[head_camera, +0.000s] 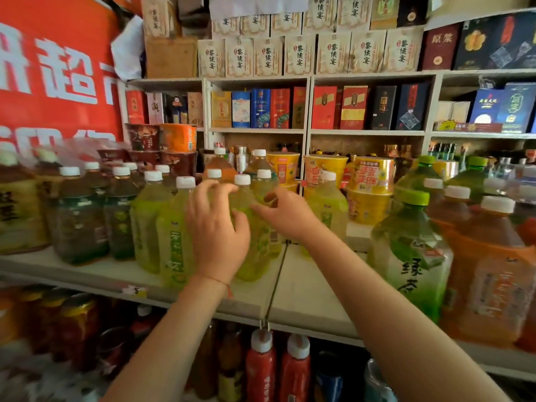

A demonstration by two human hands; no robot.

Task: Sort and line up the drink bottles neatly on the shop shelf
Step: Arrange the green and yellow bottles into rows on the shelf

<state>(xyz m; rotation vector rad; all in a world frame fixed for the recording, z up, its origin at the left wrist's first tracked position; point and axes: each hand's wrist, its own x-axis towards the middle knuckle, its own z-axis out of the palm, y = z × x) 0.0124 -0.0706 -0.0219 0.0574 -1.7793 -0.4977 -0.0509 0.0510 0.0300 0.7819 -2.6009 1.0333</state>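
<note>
while both hands work at the middle of the shelf (304,285), the row reads like this from the left: dark tea bottles (78,219) with white caps, then pale green bottles (174,236) standing close together at the shelf's front edge, then the hands, then one more green bottle (329,204) a little apart, and at the far right a big green-capped jug (412,250) beside a large orange bottle (490,271).

the left hand (217,230) is spread, fingers arched and apart, reaching over the shoulder of the yellow-green bottle (255,250) in the centre; whether it grips the bottle or only touches it i cannot tell, since the hand hides the contact. the right hand (285,211) comes in from the other side with fingers extended and loosely apart, its tips against the same bottle's upper body (no curl round it that i can see).

the risk, as i judge it, lies in the crowding. the bottles stand shoulder to shoulder, so a sideways push on the centre one could tip a neighbour, and those at the front edge could go over onto the red sauce bottles (261,369) below. the stacked noodle cups (371,187) behind look easy to knock with a knuckle.
</note>
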